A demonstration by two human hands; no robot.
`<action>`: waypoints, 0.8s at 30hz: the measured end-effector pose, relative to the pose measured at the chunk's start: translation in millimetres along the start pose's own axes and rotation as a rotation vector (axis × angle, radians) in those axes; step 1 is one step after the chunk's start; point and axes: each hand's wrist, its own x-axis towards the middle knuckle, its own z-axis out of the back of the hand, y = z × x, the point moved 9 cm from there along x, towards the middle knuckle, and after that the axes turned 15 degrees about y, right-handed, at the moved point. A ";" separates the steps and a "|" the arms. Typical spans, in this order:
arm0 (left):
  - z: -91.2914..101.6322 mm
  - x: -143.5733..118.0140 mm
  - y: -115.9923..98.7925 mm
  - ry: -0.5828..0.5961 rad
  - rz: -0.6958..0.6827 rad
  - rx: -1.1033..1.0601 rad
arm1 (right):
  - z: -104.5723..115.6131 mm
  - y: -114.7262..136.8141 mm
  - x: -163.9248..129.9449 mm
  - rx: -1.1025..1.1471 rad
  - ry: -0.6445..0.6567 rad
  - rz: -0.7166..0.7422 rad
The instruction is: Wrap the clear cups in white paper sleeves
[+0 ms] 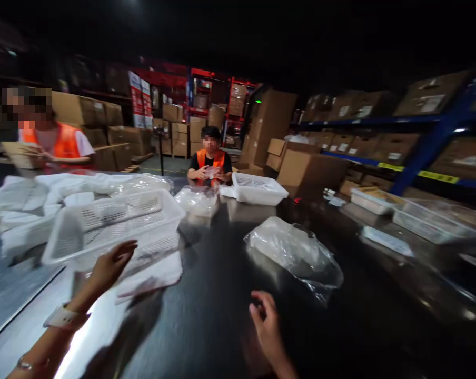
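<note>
Left hand: (110, 266) raised, fingers spread and loose, holding nothing; fingertips right at the near wall of the white perforated plastic basket (115, 223), contact too blurred to confirm.
Right hand: (265, 316) low over the dark table (206, 316), fingers curled inward, thumb near forefinger; whether it pinches anything small I cannot tell.
Basket: tilted, just beyond the left fingertips; a flat white packet (151, 276) lies beneath its near edge, just right of the left hand.
Clear plastic bag: (297, 252) crumpled on the table, beyond the right hand and slightly to its right, apart from it.
Step in hand: judged as the reach toward the basket, the left hand about to take its wall; the right hand idle or steadying.
Next move calls for: closing the left fingers on the basket rim and levelling it, since it sits tilted and could slide on the glossy top.
Further off: second white basket (257, 188) well beyond both hands; a co-worker in an orange vest (209, 163) behind it, hands on a small packet; another orange-vested person (48, 142) far left.
</note>
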 end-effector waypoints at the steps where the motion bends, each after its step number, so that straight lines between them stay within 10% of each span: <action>1: -23.3 6.7 11.1 0.083 -0.040 0.172 | 36.1 2.9 14.4 -0.156 -0.142 0.054; 3: -66.7 14.5 29.7 0.259 -0.158 0.390 | 97.3 2.2 45.4 -0.450 -0.318 0.071; 6: -98.3 19.5 50.5 0.412 -0.141 0.566 | 145.8 -19.6 103.0 -0.758 -0.168 -0.082; 14: -98.9 25.5 41.7 0.371 -0.077 0.788 | 149.5 -24.5 168.8 -0.937 0.062 -0.062; 21: -48.3 6.6 -1.1 -0.194 -0.010 0.677 | 152.0 -32.6 169.5 -0.951 0.004 -0.222; 24: -65.9 -15.1 -31.8 -0.255 -0.075 0.618 | 153.4 -37.0 147.5 -0.946 -0.068 -0.326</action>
